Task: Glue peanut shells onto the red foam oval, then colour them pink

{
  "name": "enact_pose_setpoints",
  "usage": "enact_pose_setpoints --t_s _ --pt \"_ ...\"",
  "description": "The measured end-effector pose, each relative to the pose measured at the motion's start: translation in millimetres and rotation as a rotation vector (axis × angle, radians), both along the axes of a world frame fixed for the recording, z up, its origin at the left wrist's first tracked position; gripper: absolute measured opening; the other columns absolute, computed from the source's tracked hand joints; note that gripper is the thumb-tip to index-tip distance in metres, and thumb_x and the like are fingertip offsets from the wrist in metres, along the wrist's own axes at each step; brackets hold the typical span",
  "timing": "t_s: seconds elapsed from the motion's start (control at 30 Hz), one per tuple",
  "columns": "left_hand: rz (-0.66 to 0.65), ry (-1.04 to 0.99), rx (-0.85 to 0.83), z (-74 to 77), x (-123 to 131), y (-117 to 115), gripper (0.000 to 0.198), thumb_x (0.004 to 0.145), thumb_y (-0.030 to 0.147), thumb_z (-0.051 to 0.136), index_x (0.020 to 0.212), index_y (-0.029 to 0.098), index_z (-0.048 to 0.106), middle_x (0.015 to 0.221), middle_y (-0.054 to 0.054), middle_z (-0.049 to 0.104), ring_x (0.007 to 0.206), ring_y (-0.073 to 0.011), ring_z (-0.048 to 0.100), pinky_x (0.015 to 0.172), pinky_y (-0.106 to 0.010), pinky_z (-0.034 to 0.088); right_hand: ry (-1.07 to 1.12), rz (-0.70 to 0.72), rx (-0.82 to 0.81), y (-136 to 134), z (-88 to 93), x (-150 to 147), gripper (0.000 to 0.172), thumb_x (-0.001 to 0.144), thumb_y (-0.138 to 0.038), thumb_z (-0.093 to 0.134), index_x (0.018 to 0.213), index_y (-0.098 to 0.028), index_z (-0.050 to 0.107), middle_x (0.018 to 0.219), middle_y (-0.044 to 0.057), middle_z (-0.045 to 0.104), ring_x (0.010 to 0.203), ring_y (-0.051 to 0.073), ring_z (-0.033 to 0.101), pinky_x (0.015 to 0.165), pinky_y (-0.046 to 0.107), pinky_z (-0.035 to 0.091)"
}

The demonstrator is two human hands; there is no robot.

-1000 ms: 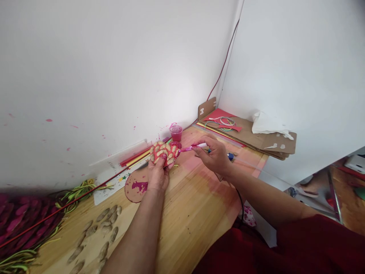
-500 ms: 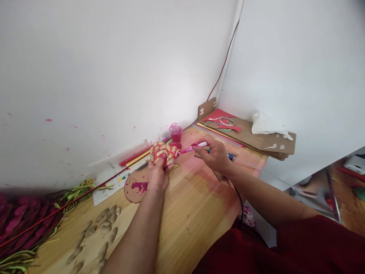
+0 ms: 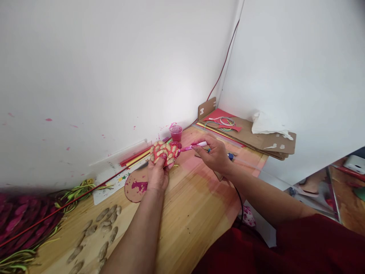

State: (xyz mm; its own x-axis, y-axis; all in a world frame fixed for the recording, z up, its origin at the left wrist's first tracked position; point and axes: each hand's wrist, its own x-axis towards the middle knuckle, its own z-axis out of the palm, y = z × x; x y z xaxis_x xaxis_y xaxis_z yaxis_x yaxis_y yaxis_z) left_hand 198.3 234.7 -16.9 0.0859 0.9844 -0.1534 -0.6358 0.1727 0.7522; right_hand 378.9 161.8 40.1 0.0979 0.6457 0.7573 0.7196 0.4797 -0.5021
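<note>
Raised over the table, my left hand [image 3: 158, 176] grips a red piece covered in peanuts [image 3: 164, 153], its thumb on the front. Most of the peanuts on it are bare tan; those at its right end are painted dark pink. My right hand [image 3: 213, 153] is closed round the white handle of a paintbrush [image 3: 198, 146]. The pink-stained brush tip is at the piece's right edge; I cannot tell whether it touches. Just behind stands a clear plastic cup of pink paint [image 3: 176, 133]. Below my left hand lies a round cardboard disc [image 3: 136, 187] with a magenta smear.
Loose peanuts [image 3: 105, 224] lie at the table's front left. Magenta petal-like layers [image 3: 25, 217] and green-yellow strands [image 3: 82, 190] are at far left. Flattened cardboard [image 3: 245, 135] at the back right bears red paper, coiled cords and white tissue [image 3: 268, 123]. White walls meet behind.
Both hands keep nearly the same place. The brush tip has shifted very slightly at the piece's right edge.
</note>
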Motion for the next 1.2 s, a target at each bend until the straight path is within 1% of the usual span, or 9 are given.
enact_pose_setpoints --t_s 0.1,0.3,0.43,0.5,0.6,0.8,1.03,1.13,1.2 --pt "0.004 0.003 0.001 -0.3 0 0 0.049 0.075 0.01 0.073 0.12 0.027 0.065 0.115 -0.005 0.073 0.065 -0.0098 0.068 0.049 -0.018 0.057 -0.026 0.01 0.009 -1 0.2 0 0.005 0.09 -0.027 0.068 0.087 -0.023 0.069 0.085 0.004 0.073 0.084 0.021 0.066 0.079 0.035 0.052" --pt "0.006 0.002 0.003 -0.8 1 1 0.049 0.074 0.012 0.074 0.119 0.028 0.065 0.113 -0.004 0.073 0.065 -0.0094 0.068 0.049 -0.017 0.057 -0.087 -0.025 0.022 -4 2.7 2 0.004 0.089 -0.026 0.068 0.087 -0.023 0.068 0.086 0.004 0.074 0.082 0.021 0.065 0.076 0.036 0.051" --pt "0.008 0.017 -0.007 0.0 0 0 0.044 0.074 0.013 0.074 0.115 0.026 0.067 0.112 -0.005 0.073 0.064 -0.0093 0.068 0.049 -0.017 0.056 -0.08 0.025 0.05 -4 3.0 0 0.003 0.09 -0.025 0.068 0.087 -0.023 0.068 0.085 0.003 0.073 0.084 0.021 0.065 0.077 0.035 0.051" --pt "0.013 0.021 -0.015 0.2 0 0 0.043 0.074 0.013 0.074 0.114 0.025 0.066 0.112 -0.005 0.073 0.064 -0.0092 0.067 0.049 -0.017 0.056 -0.09 0.026 0.062 -4 2.6 -2 0.004 0.09 -0.025 0.068 0.087 -0.023 0.068 0.083 0.003 0.073 0.085 0.021 0.065 0.078 0.036 0.051" --pt "0.008 0.023 -0.009 -0.6 0 0 0.047 0.074 0.013 0.074 0.118 0.027 0.065 0.116 -0.005 0.072 0.066 -0.0094 0.068 0.05 -0.017 0.056 -0.118 0.004 0.079 -4 2.8 -2 0.003 0.09 -0.025 0.068 0.087 -0.023 0.068 0.084 0.003 0.073 0.086 0.022 0.065 0.08 0.037 0.05" --pt "0.001 0.028 0.001 -1.7 0 1 0.05 0.074 0.014 0.074 0.12 0.029 0.064 0.113 -0.004 0.073 0.067 -0.0095 0.069 0.052 -0.016 0.056 -0.123 0.046 0.078 -4 4.0 -2 0.003 0.091 -0.024 0.068 0.087 -0.023 0.068 0.085 0.002 0.075 0.085 0.02 0.065 0.08 0.036 0.05" --pt "0.012 0.028 -0.001 -0.3 0 0 0.043 0.073 0.014 0.075 0.113 0.026 0.065 0.112 -0.004 0.072 0.068 -0.01 0.068 0.051 -0.017 0.056 -0.168 0.0 0.058 -6 4.6 -3 0.004 0.091 -0.027 0.066 0.09 -0.025 0.069 0.084 0.002 0.075 0.087 0.022 0.065 0.084 0.038 0.049" --pt "0.027 0.029 -0.001 -0.7 1 0 0.043 0.073 0.014 0.075 0.113 0.027 0.066 0.115 -0.005 0.071 0.071 -0.0109 0.069 0.051 -0.017 0.056 -0.136 -0.018 0.04 -3 10.5 0 0.005 0.09 -0.027 0.065 0.088 -0.025 0.069 0.086 0.003 0.074 0.087 0.023 0.065 0.083 0.038 0.049" --pt "0.032 0.031 0.004 -0.9 1 0 0.044 0.074 0.015 0.075 0.115 0.028 0.065 0.116 -0.004 0.071 0.072 -0.0109 0.069 0.052 -0.017 0.056 -0.123 -0.055 0.033 7 16.7 3 0.006 0.09 -0.027 0.065 0.088 -0.024 0.069 0.087 0.004 0.075 0.087 0.023 0.064 0.082 0.038 0.049"
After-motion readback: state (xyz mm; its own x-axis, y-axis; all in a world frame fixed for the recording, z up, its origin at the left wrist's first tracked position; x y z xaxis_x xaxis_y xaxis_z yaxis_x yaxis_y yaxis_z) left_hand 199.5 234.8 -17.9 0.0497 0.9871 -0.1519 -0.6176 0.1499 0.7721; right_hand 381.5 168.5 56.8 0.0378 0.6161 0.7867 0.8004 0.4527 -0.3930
